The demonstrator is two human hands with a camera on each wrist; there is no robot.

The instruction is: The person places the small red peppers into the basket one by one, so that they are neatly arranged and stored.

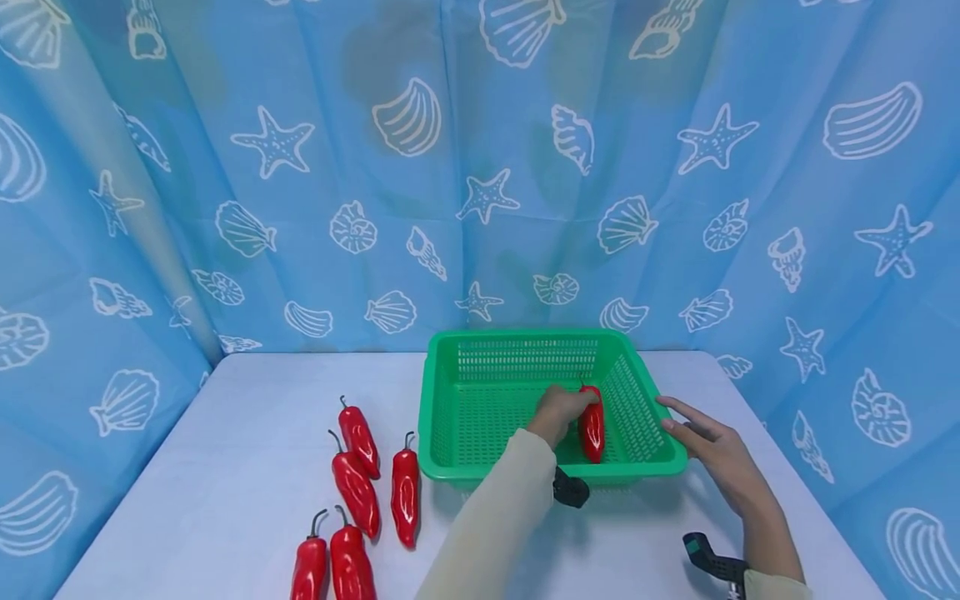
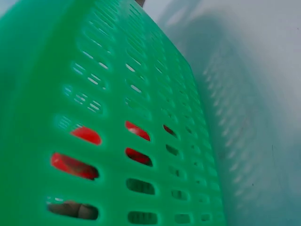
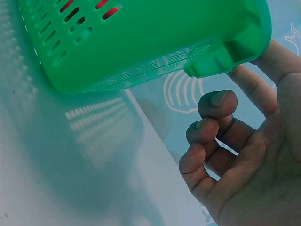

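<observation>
Inside the green perforated plastic basket (image 1: 480, 392), left hand (image 1: 558, 412) curled round a glossy red plastic chili pepper (image 1: 592, 429), grip pinching its upper end just under the stem. Below that grip, pepper body lying on the basket floor near the right wall, seen as red patches through the slots (image 2: 75, 165) from the left wrist view. Outside the basket's right rim, right hand (image 1: 712, 450) resting against the corner, index finger and thumb touching the rim, other fingers (image 3: 211, 127) loosely curled and pinching nothing. Left of the gripping hand, well apart on the pale counter (image 1: 240, 450), five more red chili peppers (image 1: 356, 492) lying in a loose cluster.
</observation>
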